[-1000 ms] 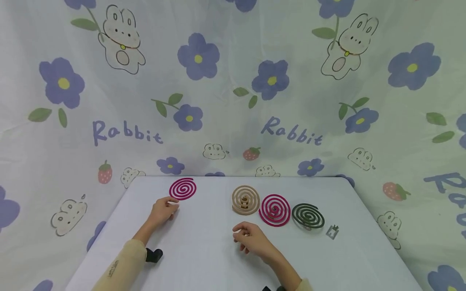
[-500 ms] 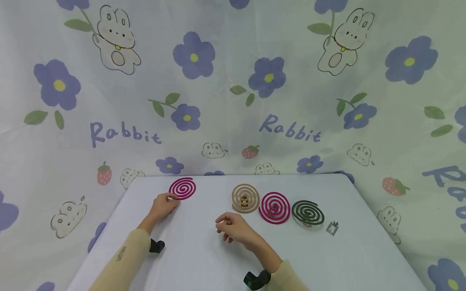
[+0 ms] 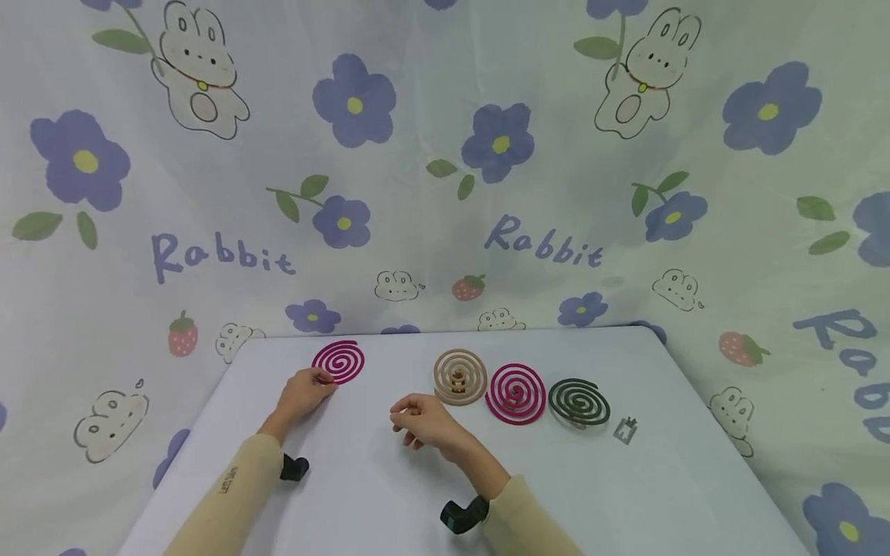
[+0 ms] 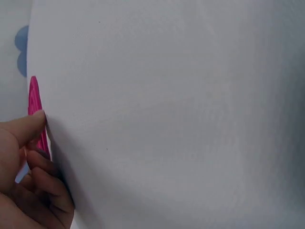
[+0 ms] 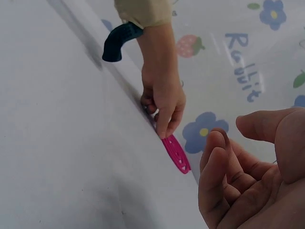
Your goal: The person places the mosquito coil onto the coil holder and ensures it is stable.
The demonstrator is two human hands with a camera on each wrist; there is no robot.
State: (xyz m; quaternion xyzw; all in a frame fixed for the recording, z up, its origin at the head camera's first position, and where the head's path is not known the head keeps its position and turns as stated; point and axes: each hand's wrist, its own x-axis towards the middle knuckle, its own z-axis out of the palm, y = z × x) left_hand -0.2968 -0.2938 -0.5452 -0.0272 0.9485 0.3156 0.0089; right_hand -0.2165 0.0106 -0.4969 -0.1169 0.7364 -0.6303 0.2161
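Note:
My left hand (image 3: 304, 392) pinches the near edge of a pink mosquito coil (image 3: 339, 362) at the table's far left. In the left wrist view, the thumb and fingers (image 4: 40, 164) meet at the coil's rim, and the coil (image 4: 34, 93) appears edge-on. My right hand (image 3: 429, 425) hovers over the middle of the table, holding nothing, fingers loosely bent and thumb apart in the right wrist view. Beyond it, to the right, is a tan mosquito coil (image 3: 460, 376) with a small gold-coloured piece at its centre.
A second pink mosquito coil (image 3: 515, 394) and a dark green one (image 3: 579, 401) are lined up right of the tan coil. A small metal coil stand (image 3: 625, 431) lies at the row's right end. A patterned cloth (image 3: 417, 193) hangs behind the white table (image 3: 368, 494).
My left hand has moved slightly forward, and its fingers have come onto the pink coil's near edge. The right hand has shifted left and forward, away from the row of coils.

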